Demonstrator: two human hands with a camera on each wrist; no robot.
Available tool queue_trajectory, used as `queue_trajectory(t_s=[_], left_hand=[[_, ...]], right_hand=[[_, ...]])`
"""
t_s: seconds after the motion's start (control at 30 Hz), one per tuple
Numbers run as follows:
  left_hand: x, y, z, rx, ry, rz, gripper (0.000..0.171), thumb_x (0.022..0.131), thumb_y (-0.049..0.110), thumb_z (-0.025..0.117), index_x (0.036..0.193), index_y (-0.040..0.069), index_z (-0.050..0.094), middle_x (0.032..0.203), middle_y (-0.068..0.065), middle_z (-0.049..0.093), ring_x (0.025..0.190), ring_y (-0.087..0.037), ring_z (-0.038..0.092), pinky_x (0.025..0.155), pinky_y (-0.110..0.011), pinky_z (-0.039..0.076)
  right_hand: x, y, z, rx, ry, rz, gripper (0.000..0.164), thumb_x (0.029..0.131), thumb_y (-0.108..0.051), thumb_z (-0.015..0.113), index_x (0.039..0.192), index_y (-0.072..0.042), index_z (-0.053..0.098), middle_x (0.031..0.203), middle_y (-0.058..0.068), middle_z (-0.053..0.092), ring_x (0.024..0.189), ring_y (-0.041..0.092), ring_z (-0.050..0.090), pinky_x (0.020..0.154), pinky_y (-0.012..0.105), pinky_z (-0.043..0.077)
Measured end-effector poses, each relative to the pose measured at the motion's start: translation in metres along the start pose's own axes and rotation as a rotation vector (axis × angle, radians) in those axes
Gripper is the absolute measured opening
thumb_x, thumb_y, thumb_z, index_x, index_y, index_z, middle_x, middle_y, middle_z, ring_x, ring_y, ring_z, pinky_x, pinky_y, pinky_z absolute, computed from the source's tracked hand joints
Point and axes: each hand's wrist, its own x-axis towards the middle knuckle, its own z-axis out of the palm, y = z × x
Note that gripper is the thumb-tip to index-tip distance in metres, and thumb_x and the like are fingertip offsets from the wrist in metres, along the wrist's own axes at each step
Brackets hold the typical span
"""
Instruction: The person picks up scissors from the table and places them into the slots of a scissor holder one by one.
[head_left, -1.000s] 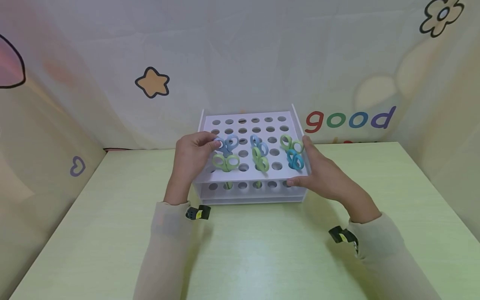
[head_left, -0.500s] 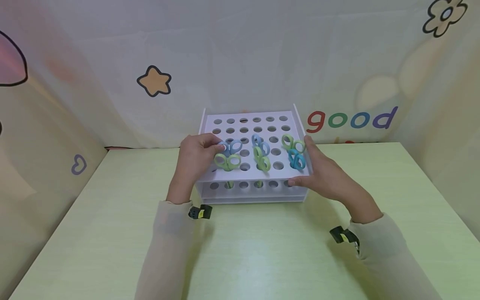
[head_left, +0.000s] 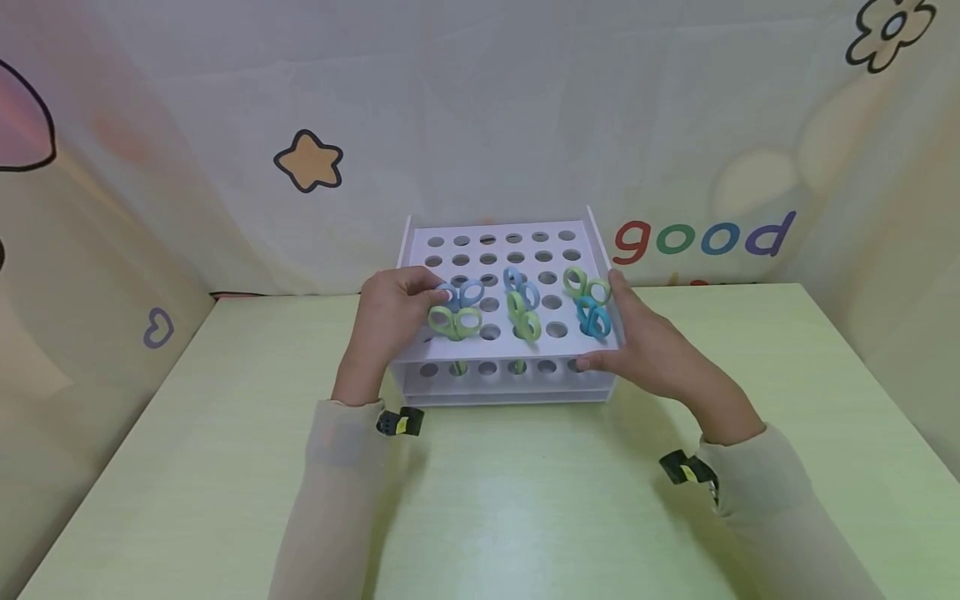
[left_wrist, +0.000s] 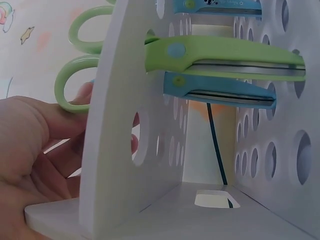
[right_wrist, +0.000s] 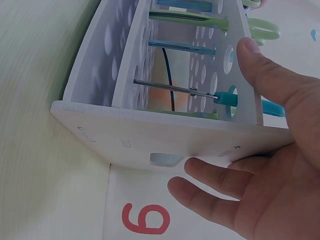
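Note:
A white rack (head_left: 495, 350) with rows of round holes stands on the table. My left hand (head_left: 397, 308) pinches a handle loop of the light blue scissors (head_left: 459, 302) at the rack's left. Green scissors (head_left: 455, 322) stand just in front of them, blades down through a hole. At the rack's right side, my right hand (head_left: 652, 346) grips the rack, thumb at the front edge and fingers along the side panel. Nearby are green scissors (head_left: 587, 288) and teal scissors (head_left: 592, 317). The left wrist view shows blue blades (left_wrist: 220, 90) and green blades (left_wrist: 225, 57) spanning both shelves.
More light blue scissors (head_left: 522, 287) and green scissors (head_left: 522, 318) stand in the rack's middle columns. A printed cloth backdrop (head_left: 480, 125) hangs right behind the rack. The pale green table (head_left: 525, 500) extends to the front and both sides.
My left hand and the light blue scissors have shifted slightly down and right, the scissors sitting a little lower behind the green pair. My right hand stays on the rack.

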Motion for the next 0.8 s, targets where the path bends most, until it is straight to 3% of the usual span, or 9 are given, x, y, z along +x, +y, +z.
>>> queue_trajectory(t_s=[0.47,0.8], left_hand=[[0.0014,-0.0005,0.0001,0.026,-0.005,0.012,0.009,0.095,0.012,0.072,0.101,0.008,0.077,0.099,-0.005,0.074,0.097,-0.024,0.060,0.086,-0.042,0.046],[0.0005,-0.0005,-0.0015,0.068,-0.029,0.013,0.017,0.099,0.009,0.066,0.114,0.007,0.073,0.115,-0.010,0.072,0.112,-0.026,0.061,0.097,-0.045,0.045]], right_hand=[[0.0004,0.0003,0.0009,-0.011,0.005,0.005,0.136,0.077,-0.046,0.087,0.160,-0.023,-0.018,0.161,0.020,0.022,0.128,0.039,0.039,0.106,0.058,0.037],[-0.0003,-0.0018,0.0015,-0.011,0.005,-0.001,0.135,0.078,-0.043,0.087,0.160,-0.021,-0.018,0.161,0.020,0.022,0.127,0.039,0.040,0.105,0.058,0.039]])
